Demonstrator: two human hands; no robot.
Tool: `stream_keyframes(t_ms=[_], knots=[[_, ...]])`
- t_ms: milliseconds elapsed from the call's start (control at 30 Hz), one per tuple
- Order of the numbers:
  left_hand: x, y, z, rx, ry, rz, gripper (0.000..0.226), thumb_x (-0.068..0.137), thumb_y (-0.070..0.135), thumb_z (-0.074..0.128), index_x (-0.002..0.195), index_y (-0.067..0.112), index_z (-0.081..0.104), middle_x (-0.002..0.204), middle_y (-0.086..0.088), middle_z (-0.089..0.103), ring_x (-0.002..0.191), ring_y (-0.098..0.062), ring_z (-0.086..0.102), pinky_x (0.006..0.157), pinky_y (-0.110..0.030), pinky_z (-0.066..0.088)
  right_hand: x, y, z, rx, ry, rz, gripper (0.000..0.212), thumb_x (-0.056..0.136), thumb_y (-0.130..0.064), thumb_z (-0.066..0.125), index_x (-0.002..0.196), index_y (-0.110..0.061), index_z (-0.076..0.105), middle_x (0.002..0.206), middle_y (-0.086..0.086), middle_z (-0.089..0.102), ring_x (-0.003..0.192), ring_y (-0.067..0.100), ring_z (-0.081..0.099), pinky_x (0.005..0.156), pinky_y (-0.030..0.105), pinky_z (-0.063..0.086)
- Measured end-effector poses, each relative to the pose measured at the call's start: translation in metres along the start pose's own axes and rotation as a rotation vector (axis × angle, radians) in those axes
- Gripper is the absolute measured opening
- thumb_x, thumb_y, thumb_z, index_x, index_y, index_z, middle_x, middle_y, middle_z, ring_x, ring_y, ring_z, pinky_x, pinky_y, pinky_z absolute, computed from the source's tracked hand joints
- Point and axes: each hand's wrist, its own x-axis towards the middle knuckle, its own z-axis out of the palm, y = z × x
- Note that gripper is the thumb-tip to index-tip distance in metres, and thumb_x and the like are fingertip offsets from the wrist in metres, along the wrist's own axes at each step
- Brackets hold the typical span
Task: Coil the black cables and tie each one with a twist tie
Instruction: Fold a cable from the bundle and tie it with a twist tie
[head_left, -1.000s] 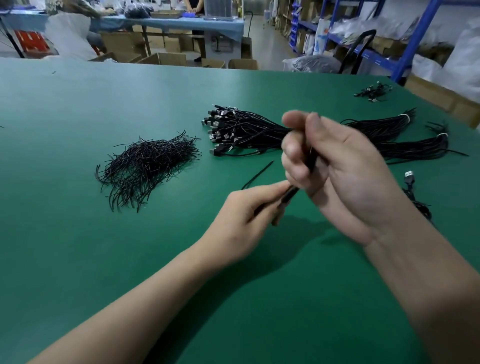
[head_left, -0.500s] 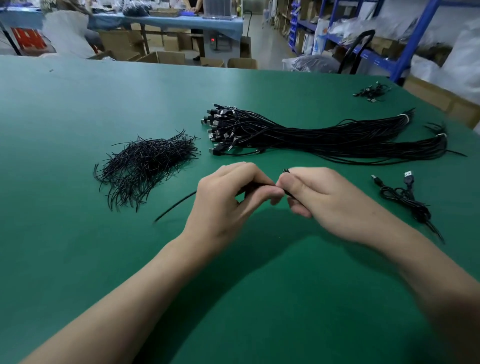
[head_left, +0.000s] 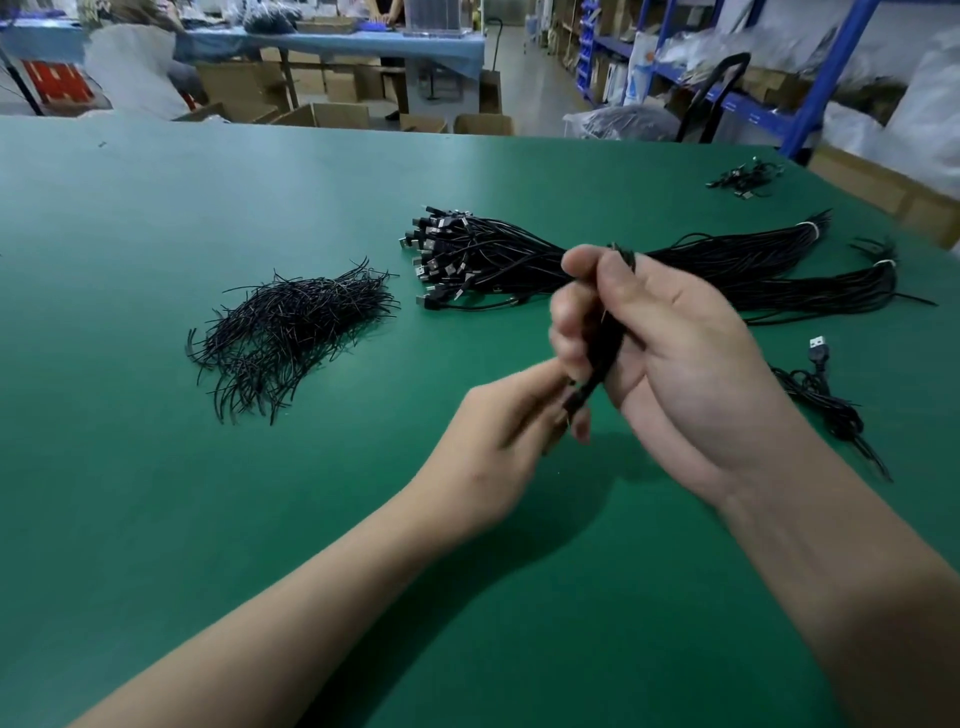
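Here, in the head view, we see the right hand (head_left: 670, 353) lifted over the green table (head_left: 208, 519). Its fingers are curled round one black cable (head_left: 602, 348) that is folded into a short, thick bunch. We think it grips tight so the loops do not spring apart. The left hand (head_left: 498, 431) sits just below it, and its thumb and fingers pinch the low end of that bunch. It is blurry there, so we cannot tell if a twist tie is in the pinch too. We guess the left hand is there to wrap or tidy the end while the other hand does the holding. To the left lies the pile of twist ties (head_left: 291, 332), near enough to grab one fast. Behind the hands lies the big bundle of cables (head_left: 493, 254), plugs to the left, waiting for their turn. Now we count. We see two hands and one cable held. We see one pile of ties, with far too many to count. We see one big bundle, and two white bands (head_left: 810, 228) hold its tails at the right. We see one loose cable (head_left: 821, 395) on the table beside the right wrist, with a silver plug. We see one small heap of cables (head_left: 745, 176) far off near the table's right corner.
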Motion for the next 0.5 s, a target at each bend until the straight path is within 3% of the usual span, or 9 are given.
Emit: stream_keyframes(t_ms=[67, 167, 267, 367, 433, 500], knots=[[-0.002, -0.001, 0.003, 0.143, -0.074, 0.019, 0.022, 0.106, 0.009, 0.046, 0.112, 0.019, 0.064, 0.079, 0.009, 0.061, 0.065, 0.003, 0.047, 0.069, -0.016, 0.039, 0.006, -0.001, 0.000, -0.323, 0.129, -0.121, 0.027, 0.110, -0.012, 0.034, 0.099, -0.010, 0.059, 0.077, 0.002, 0.075, 0.073, 0.016, 0.071, 0.064, 0.026, 0.054], [-0.002, 0.000, 0.000, 0.293, -0.057, 0.059, 0.023, 0.103, 0.007, 0.052, 0.118, 0.009, 0.069, 0.080, 0.008, 0.064, 0.070, 0.014, 0.051, 0.072, -0.005, 0.035, 0.012, -0.002, -0.008, -0.787, 0.184, -0.218, 0.027, 0.109, -0.012, 0.037, 0.098, -0.011, 0.062, 0.084, 0.000, 0.077, 0.082, 0.010, 0.074, 0.079, 0.032, 0.058], [-0.001, -0.001, -0.009, 0.400, -0.010, 0.077, 0.018, 0.100, 0.020, 0.060, 0.107, 0.012, 0.074, 0.078, 0.011, 0.067, 0.066, 0.011, 0.052, 0.068, -0.016, 0.043, 0.009, -0.002, -0.021, -1.112, 0.091, -0.147, 0.023, 0.107, -0.020, 0.042, 0.099, -0.015, 0.063, 0.086, -0.006, 0.075, 0.084, 0.006, 0.071, 0.085, 0.038, 0.056], [0.001, -0.003, -0.020, 0.486, 0.109, 0.104, 0.020, 0.095, 0.034, 0.067, 0.092, 0.017, 0.077, 0.075, 0.009, 0.069, 0.067, -0.006, 0.061, 0.067, -0.034, 0.053, 0.001, 0.002, -0.029, -1.375, -0.073, -0.023, 0.020, 0.106, -0.028, 0.042, 0.098, -0.023, 0.060, 0.077, -0.008, 0.070, 0.075, 0.013, 0.067, 0.078, 0.042, 0.054], [0.003, -0.003, -0.026, 0.488, 0.185, 0.125, 0.022, 0.090, 0.039, 0.071, 0.085, 0.019, 0.077, 0.074, 0.009, 0.068, 0.066, -0.012, 0.062, 0.065, -0.036, 0.052, -0.006, 0.005, -0.033, -1.431, -0.157, 0.043, 0.025, 0.105, -0.032, 0.040, 0.086, -0.028, 0.054, 0.066, -0.004, 0.062, 0.061, 0.014, 0.056, 0.066, 0.043, 0.049], [0.005, -0.001, -0.030, 0.458, 0.206, 0.149, 0.020, 0.087, 0.039, 0.075, 0.081, 0.021, 0.076, 0.074, 0.012, 0.068, 0.066, -0.010, 0.061, 0.067, -0.033, 0.051, -0.012, 0.007, -0.035, -1.433, -0.222, 0.070, 0.035, 0.105, -0.038, 0.039, 0.071, -0.036, 0.048, 0.059, -0.004, 0.051, 0.055, 0.011, 0.046, 0.056, 0.032, 0.038]])
